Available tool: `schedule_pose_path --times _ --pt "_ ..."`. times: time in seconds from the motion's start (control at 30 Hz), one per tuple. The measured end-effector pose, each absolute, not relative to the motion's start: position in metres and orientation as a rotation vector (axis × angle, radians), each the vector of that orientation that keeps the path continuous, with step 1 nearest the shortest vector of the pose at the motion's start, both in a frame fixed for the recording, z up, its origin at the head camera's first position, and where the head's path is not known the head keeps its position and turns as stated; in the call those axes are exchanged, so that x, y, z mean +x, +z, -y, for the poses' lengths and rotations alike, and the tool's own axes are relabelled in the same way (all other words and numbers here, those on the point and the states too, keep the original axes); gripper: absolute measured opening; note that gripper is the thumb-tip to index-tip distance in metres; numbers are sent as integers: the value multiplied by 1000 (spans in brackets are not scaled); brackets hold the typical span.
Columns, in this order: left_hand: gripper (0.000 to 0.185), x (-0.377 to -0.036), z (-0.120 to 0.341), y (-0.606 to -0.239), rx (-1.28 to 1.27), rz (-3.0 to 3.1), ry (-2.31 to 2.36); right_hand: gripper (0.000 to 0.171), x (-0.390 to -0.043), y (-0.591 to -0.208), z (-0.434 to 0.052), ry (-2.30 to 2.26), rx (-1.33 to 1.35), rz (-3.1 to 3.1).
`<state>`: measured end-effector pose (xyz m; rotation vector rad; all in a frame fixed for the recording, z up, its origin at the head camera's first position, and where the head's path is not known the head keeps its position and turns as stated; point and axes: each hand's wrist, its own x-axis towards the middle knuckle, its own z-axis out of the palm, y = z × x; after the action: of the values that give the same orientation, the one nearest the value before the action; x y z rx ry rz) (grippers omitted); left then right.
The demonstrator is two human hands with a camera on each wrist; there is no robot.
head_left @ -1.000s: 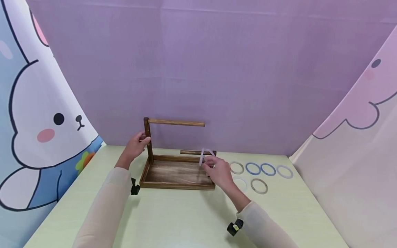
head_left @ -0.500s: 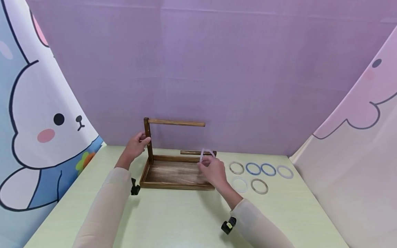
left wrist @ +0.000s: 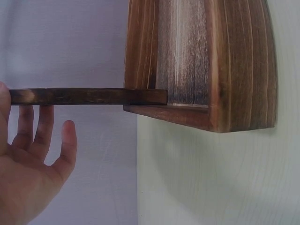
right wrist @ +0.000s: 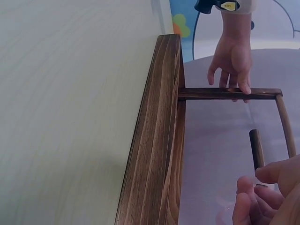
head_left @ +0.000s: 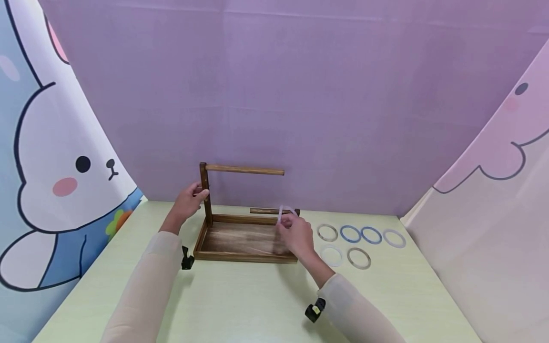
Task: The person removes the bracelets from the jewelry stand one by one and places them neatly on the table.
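Observation:
A brown wooden jewellery stand (head_left: 244, 258) has a shallow tray base, an upright post (head_left: 204, 176) at its left and a long upper rod (head_left: 244, 169). My left hand (head_left: 185, 204) pinches the post, thumb in front and fingers behind; in the left wrist view the post (left wrist: 84, 96) crosses those fingers. At the stand's right, my right hand (head_left: 297, 236) pinches a pale lilac bangle (head_left: 280, 213) held upright. It overlaps the short lower rod (head_left: 262, 210), whose free end extends left past it. In the right wrist view, my fingers hide most of the bangle.
Several bangles lie flat to the right of the stand, among them a blue bangle (head_left: 350, 233), a brownish bangle (head_left: 359, 258) and a whitish bangle (head_left: 331, 256). A purple cloth backdrop (head_left: 326, 119) rises behind the pale table (head_left: 240, 300).
My right hand has shifted slightly left with the bangle along the lower rod, then stayed nearly still. The left hand keeps its grip on the post.

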<state>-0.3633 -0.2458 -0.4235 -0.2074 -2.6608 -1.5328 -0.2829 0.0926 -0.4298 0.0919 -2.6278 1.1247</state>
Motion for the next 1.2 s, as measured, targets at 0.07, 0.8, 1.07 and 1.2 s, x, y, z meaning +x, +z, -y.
schedule_pose_path --times 0.07,0.8,1.07,1.2 --pt "63 -364 246 -423 -205 2661 -1532 17 -283 -430 -92 1119 94 2633" --pt "68 -363 248 -424 -213 2676 -1523 10 -282 -425 -92 1088 126 2624" --pt "69 -364 249 -425 -218 2674 -1528 13 -282 -416 -90 1171 145 2604" --pt "69 -364 249 -425 -216 2675 -1535 13 -282 -413 -90 1245 131 2607"
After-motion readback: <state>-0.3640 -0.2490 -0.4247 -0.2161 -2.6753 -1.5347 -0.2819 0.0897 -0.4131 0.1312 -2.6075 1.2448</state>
